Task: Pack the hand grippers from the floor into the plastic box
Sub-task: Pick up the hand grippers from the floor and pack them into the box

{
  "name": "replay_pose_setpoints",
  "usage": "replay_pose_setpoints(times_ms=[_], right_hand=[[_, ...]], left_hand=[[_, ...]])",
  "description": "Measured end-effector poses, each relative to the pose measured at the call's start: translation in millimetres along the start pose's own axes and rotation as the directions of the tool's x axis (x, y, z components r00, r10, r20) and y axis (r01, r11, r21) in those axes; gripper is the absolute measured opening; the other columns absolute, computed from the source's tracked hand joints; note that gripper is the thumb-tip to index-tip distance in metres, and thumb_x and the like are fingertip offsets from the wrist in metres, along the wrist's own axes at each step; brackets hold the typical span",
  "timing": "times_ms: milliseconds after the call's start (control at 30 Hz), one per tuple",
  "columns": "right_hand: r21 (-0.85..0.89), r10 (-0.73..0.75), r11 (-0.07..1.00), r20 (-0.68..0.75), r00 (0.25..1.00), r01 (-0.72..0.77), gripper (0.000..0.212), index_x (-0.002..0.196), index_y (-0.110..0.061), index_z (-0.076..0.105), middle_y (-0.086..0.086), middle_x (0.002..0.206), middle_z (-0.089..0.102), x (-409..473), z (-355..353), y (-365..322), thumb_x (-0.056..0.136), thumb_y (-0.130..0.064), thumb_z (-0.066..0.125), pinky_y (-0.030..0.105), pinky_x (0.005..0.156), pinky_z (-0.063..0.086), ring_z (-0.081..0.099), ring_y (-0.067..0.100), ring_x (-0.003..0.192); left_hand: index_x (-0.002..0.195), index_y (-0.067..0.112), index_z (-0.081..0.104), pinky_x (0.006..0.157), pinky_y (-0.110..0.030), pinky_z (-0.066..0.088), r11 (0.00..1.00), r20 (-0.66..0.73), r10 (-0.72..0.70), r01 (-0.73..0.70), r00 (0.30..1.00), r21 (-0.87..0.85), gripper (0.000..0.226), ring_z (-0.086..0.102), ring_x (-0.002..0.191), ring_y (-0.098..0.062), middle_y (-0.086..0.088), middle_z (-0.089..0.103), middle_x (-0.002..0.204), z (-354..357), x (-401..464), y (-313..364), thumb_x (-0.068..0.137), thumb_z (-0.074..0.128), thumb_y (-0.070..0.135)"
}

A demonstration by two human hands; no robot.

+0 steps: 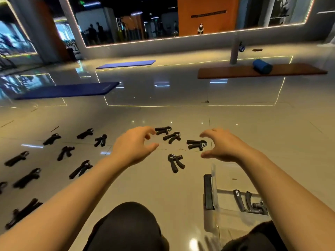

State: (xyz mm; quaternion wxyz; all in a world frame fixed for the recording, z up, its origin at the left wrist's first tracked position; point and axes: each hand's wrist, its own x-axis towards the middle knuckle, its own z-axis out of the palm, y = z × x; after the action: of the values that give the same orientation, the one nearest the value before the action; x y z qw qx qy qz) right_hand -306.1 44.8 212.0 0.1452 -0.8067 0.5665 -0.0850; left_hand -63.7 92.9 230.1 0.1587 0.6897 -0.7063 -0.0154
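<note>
Both hands reach out at mid-frame, empty; the left hand and the right hand each hold fingers and thumb loosely curved apart, gripping nothing; between them four black hand grippers lie on the glossy floor; more lie scattered toward the left edge; at lower right the clear plastic box already holds two grippers.

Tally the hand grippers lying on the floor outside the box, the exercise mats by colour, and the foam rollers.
hand grippers: 13, one cut off at the left edge
blue mats: 2
brown mat: 1
foam roller: 1
Total: 17
</note>
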Motion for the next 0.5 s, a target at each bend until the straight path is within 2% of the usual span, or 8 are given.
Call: replay_pose_setpoints(times_ms=[167,267,400,500], right_hand=[[-0.001,-0.113,0.994,0.050,0.992,0.113,0.068,0.139,-0.029,0.038,-0.003,0.141,0.042,32.0,15.6,-43.7,0.079,-0.039,0.070,0.037,0.100,0.043,0.044,0.020,0.125],[-0.027,-0.172,0.984,0.102,0.980,0.176,0.069,0.138,-0.030,0.038,-0.003,0.142,0.041,54.4,33.6,-67.4,0.079,-0.041,0.070,0.037,0.098,0.044,0.044,0.020,0.124],[-0.092,-0.219,0.968,0.153,0.964,0.235,0.072,0.140,-0.030,0.035,-0.003,0.146,0.037,84.2,57.5,-95.3,0.079,-0.045,0.069,0.039,0.102,0.042,0.039,0.021,0.129],[-0.156,-0.229,0.952,0.206,0.951,0.263,0.073,0.139,-0.030,0.036,-0.003,0.143,0.039,102.4,78.9,-112.4,0.077,-0.050,0.069,0.039,0.100,0.043,0.041,0.020,0.127]], left_hand=[[0.126,0.032,0.049,0.088,-0.035,0.050,0.997,0.016,-0.056,0.055,0.998,0.051,0.042,0.054,0.105,-0.011,0.008,0.058,0.119,-2.3,-6.4,-37.4,0.088,0.057,0.046],[0.132,0.032,0.044,0.091,-0.030,0.046,0.990,0.028,-0.022,0.018,0.999,0.138,0.045,0.051,0.113,-0.008,0.010,0.053,0.128,12.7,-5.7,-60.9,0.090,0.053,0.046],[0.137,0.033,0.038,0.093,-0.029,0.044,0.992,0.128,-0.055,0.039,0.990,0.121,0.051,0.047,0.119,-0.010,0.011,0.045,0.137,34.7,-2.7,-98.6,0.090,0.052,0.047],[0.139,0.035,0.034,0.086,-0.027,0.046,0.987,0.171,-0.045,0.017,0.984,0.160,0.055,0.048,0.115,-0.010,0.012,0.038,0.141,31.8,-1.7,-129.6,0.089,0.053,0.047]])
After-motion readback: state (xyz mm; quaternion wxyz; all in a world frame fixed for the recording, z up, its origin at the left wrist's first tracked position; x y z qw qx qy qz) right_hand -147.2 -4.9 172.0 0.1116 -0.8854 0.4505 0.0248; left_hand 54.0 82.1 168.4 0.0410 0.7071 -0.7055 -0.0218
